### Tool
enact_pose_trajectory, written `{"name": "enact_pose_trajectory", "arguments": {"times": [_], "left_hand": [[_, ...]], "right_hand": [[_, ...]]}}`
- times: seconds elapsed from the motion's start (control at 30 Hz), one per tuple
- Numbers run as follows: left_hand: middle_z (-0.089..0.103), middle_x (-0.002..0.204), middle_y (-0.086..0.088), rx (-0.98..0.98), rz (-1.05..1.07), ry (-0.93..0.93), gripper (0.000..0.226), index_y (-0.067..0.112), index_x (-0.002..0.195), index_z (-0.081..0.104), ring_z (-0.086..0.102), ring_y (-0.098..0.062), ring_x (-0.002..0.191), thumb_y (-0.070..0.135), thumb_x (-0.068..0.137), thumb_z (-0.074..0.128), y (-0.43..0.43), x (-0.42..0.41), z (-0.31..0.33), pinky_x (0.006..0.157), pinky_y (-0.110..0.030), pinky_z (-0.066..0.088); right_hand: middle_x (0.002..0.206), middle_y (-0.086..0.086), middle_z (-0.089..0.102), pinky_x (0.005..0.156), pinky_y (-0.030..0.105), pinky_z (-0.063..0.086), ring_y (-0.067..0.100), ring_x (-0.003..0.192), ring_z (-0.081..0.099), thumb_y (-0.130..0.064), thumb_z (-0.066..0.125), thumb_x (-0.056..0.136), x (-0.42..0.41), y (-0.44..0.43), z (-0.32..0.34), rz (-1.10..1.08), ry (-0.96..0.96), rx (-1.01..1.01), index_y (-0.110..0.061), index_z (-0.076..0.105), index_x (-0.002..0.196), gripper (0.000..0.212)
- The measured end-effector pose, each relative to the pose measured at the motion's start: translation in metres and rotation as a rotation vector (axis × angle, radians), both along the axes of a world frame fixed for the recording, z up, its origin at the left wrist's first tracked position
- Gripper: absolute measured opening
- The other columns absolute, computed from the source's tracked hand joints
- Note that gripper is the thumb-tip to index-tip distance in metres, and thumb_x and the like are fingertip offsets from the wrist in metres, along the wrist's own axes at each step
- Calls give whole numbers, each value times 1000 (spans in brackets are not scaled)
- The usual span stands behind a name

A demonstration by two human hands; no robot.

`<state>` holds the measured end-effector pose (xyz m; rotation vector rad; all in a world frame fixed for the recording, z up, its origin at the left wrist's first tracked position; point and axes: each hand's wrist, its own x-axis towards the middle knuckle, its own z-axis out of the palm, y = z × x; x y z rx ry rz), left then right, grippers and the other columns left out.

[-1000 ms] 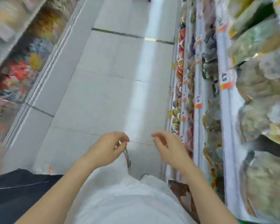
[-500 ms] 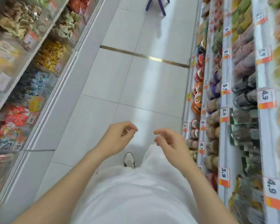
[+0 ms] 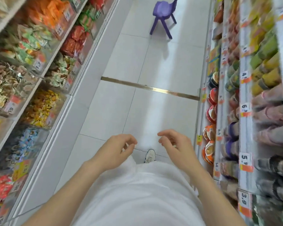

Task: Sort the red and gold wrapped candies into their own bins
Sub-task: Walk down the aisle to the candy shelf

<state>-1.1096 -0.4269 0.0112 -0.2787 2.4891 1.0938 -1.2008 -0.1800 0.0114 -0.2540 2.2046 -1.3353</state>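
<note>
Left hand [image 3: 118, 149], right hand [image 3: 176, 144]: grip slack, fingers half-curled, empty. Gold candies [image 3: 39, 110] binned far left of left hand; red candies [image 3: 0, 188] lower left of it. Probably light, crinkly, slippery; pinch wrapper body.

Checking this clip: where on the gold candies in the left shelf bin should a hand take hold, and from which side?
Likely pinch one piece off the top of the gold candies, coming down from the aisle side: they lie loosely heaped, and the bin has a clear front wall that blocks a straight reach. Wrapper ends are too blurred to tell. The left hand is nearer.
</note>
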Motion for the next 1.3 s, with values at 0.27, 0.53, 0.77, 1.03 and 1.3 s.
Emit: {"name": "enact_pose_trajectory", "arguments": {"times": [0.27,0.53,0.77,1.03,1.3], "left_hand": [[70,100,25,-2,201,3,15,36,107,72,65,-1,94,28,102,61,-81,-168,-11,81,-23,52],[73,101,20,127,295,83,15,33,108,74,68,-3,95,27,102,62,-161,-438,-17,89,-27,55],[72,97,18,158,214,141,14,31,105,74,67,-4,94,23,100,63,-212,-680,11,87,-26,55],[67,109,20,29,218,185,13,36,107,70,63,0,103,29,100,61,-273,-930,-6,88,-27,53],[66,107,21,-20,314,104,13,38,110,68,63,0,100,34,100,61,-347,-1095,-12,88,-31,54]], "right_hand": [[90,-10,76,70,13,48,8,84,68,-20,58,102,-250,-91,1,205,48,59,-33,74,107,22],[83,-14,73,72,18,50,7,83,68,-22,59,100,-478,-176,-16,214,85,156,-33,74,108,21],[85,-17,72,75,24,54,6,85,68,-21,61,101,-655,-200,-6,128,54,195,-39,72,106,22],[87,-25,72,75,16,48,0,88,68,-19,60,102,-911,-244,-27,198,72,210,-37,72,106,23],[79,-13,70,71,10,45,1,82,65,-19,56,102,-1163,-373,0,439,139,175,-26,74,113,22]]}}
